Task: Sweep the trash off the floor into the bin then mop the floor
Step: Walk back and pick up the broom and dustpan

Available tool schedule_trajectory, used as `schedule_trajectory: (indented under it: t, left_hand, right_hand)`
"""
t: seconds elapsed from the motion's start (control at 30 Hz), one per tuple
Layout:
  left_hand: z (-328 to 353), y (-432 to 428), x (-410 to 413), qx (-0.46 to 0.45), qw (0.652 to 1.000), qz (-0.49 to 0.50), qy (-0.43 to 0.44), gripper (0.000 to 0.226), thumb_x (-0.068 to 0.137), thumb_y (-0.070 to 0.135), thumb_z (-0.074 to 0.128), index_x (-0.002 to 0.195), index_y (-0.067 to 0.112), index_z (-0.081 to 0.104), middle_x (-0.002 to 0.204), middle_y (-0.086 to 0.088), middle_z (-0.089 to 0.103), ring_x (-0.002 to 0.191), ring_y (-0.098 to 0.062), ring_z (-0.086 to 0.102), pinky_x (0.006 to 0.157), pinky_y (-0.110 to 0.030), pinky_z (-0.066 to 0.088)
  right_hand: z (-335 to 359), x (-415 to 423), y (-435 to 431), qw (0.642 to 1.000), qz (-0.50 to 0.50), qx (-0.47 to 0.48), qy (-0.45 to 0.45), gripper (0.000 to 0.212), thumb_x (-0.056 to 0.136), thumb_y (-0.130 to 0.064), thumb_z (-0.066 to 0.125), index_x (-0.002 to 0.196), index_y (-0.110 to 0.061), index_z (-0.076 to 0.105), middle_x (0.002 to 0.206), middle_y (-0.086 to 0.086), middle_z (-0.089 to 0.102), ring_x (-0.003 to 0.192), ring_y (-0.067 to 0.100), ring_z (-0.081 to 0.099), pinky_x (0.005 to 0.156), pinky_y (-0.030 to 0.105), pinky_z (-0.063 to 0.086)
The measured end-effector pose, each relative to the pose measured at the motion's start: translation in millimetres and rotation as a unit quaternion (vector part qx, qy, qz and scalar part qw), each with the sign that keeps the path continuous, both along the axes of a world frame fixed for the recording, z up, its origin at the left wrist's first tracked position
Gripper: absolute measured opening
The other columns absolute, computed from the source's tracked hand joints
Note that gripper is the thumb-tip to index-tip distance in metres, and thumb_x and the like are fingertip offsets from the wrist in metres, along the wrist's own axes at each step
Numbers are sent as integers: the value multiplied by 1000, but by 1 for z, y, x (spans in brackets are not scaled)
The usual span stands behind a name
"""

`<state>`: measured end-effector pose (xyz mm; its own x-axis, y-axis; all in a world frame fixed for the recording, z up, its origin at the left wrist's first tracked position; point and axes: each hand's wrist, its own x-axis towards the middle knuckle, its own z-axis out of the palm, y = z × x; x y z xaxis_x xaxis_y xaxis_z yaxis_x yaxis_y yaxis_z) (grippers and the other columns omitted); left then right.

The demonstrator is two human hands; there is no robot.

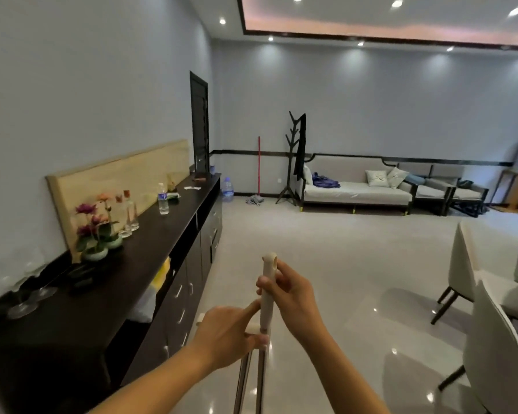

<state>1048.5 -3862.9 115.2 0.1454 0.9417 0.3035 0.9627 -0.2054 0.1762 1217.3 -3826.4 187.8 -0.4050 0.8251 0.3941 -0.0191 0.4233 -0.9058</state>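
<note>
Hands on two cream-capped metal poles
The right hand [293, 297] wraps the taller pole [269, 265]; the left hand [229, 334] curls round the shorter pole [254, 328], forefinger extended.

A cream-capped taller handle [269, 262] and shorter handle [253, 327] on steel shafts stand near-upright together, while a red-shafted mop [258, 162] leans at the glossy floor's [326, 264] far edge.

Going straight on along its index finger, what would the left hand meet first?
The cream handle gripped by the right hand; the left hand seems nearly touching it. Its other fingers hold a shorter handle.
</note>
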Motion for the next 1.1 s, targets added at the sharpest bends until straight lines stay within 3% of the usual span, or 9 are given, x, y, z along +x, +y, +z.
schedule_trajectory:
  t: [0.2,0.43,0.8,1.1]
  left_hand:
    - [34,178,-28,20,1000,3,21,83,90,75,51,153,50,2,85,4,69,70,-12,64,79,-28,56]
    - [10,353,-72,21,999,24,-1,80,91,73,52,151,49,4,88,4,70,73,-13,65,80,-25,55]
    - [5,689,-169,-49,999,16,-1,76,93,71,51,155,44,16,91,1,70,76,-15,64,81,-25,52]
    - [11,952,-229,-20,999,9,26,79,91,75,49,153,46,8,91,4,70,73,-14,64,81,-22,49]
  right_hand:
    - [28,-30,183,1000,-5,-3,14,35,92,-32,71,127,-27,65,91,4,75,89,19,74,87,40,62]
    - [10,-79,358,1000,3,-7,-3,41,93,-31,72,132,-27,64,92,1,76,91,17,74,88,39,61]
    - [-3,-177,690,999,-28,-19,-42,39,92,-33,73,130,-24,66,90,1,76,90,16,74,91,44,60]
    - [5,-235,947,999,-40,-17,-27,46,90,-35,73,135,-29,62,92,-2,77,91,12,74,90,33,60]
